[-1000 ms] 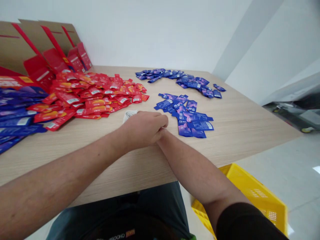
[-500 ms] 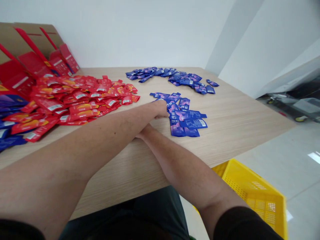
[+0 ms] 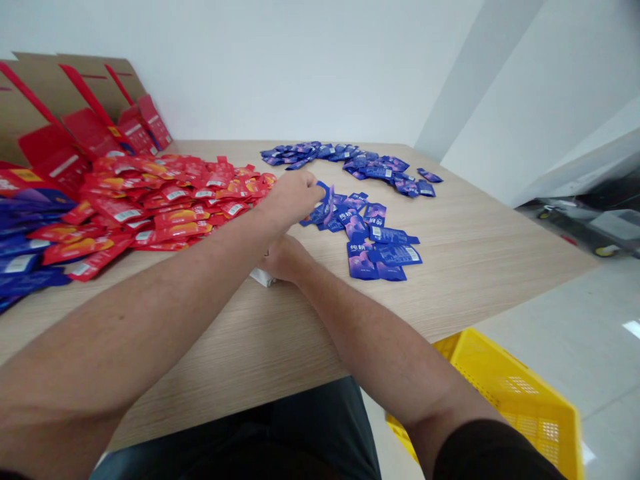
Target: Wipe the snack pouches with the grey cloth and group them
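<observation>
Since the earlier frame, the left hand (image 3: 293, 197) has lifted off the group of blue sachets and moved toward the red pile, and a white folded item (image 3: 263, 277) has come back into view under the right hand.

At the far left corner of the desk (image 3: 465, 267) stand cardboard cartons (image 3: 35, 100) with red inner flaps, open and leaning against the wall. Below them, along the left edge, lie long blue packets (image 3: 25, 217), with a broad pile of red sachets (image 3: 170, 203) just to their right, reaching toward the middle of the desk.

The left hand sits just beyond the right edge of that pile, its fingers drawn together and seemingly pinching a blue sachet (image 3: 327, 202) that stands tilted up at the fingertips, though blur hides the exact grip. That sachet sits at the near-left edge of the loose blue sachets (image 3: 373, 233), which spread rightward, some overlapping. The left forearm passes beyond the right hand without visibly touching it.

The right hand (image 3: 284, 260) rests curled on the white item, but whether it grips it cannot be told. A longer band of blue sachets (image 3: 350, 160) runs along the far edge. Past the near right edge, a yellow plastic crate (image 3: 500, 393) sits on the floor.
</observation>
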Demonstrator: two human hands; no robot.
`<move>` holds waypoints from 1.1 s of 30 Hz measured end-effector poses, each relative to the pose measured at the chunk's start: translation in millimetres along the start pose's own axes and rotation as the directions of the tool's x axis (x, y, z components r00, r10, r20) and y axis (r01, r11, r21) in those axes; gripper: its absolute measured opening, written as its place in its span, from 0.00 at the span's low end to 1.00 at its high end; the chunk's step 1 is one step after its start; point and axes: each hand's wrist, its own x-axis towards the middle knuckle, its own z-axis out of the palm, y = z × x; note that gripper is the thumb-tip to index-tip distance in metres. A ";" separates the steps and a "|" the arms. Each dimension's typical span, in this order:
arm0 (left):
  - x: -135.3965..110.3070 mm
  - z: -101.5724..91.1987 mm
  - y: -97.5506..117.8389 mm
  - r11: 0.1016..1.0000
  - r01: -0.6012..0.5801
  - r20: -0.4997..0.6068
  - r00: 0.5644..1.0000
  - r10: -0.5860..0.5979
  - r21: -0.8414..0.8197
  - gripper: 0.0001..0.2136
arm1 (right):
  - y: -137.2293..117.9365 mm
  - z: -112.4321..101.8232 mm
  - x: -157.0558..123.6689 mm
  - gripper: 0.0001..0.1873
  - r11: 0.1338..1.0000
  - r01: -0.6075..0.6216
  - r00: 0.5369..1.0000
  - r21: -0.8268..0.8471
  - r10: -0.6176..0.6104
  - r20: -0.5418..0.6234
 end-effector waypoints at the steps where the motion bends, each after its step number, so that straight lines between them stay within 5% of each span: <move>1: -8.5 -16.2 1.9 0.999 -0.017 -0.060 0.998 0.015 -0.043 0.05 | 1.6 1.7 -0.4 0.25 1.000 0.018 1.000 -0.009 -0.018 0.010; 7: -78.5 -102.3 -0.4 0.920 -0.202 -0.416 0.908 0.048 -0.336 0.04 | 11.0 3.6 0.9 0.25 0.995 -0.074 0.997 -0.067 0.072 -0.030; 10: -106.0 -119.5 -19.5 0.927 -0.113 -0.390 0.920 -0.038 -0.358 0.07 | 17.8 -4.4 2.6 0.23 0.977 -0.209 0.973 -0.032 0.205 -0.109; 13: -119.2 -118.0 -48.2 0.901 0.079 -0.232 0.953 -0.194 -0.428 0.07 | 28.7 -14.2 5.2 0.20 0.961 -0.261 0.943 0.089 0.274 -0.191; 17: -120.7 -105.1 -85.1 0.790 0.232 -0.086 0.938 -0.337 -0.568 0.06 | 37.8 -24.6 7.3 0.25 0.857 -0.204 0.918 0.473 0.335 -0.211; 21: -118.5 -96.2 -108.4 0.780 0.264 -0.051 0.934 -0.354 -0.568 0.05 | 26.6 -33.8 -1.4 0.34 0.550 -0.171 0.961 0.818 0.275 0.015; 23: -118.8 -93.8 -115.3 0.817 0.264 -0.036 0.944 -0.328 -0.513 0.05 | 16.0 -35.1 -8.8 0.35 0.500 -0.233 0.969 0.834 0.189 0.157; 27: -121.8 -91.2 -119.4 0.872 0.258 0.007 0.960 -0.281 -0.416 0.07 | -2.7 -25.4 -20.1 0.33 0.555 -0.317 0.937 0.769 0.059 0.343; 33: -123.6 -91.2 -118.5 0.906 0.211 -0.024 0.971 -0.236 -0.366 0.08 | -11.0 -9.6 -21.7 0.28 0.707 -0.264 0.933 0.656 0.014 0.359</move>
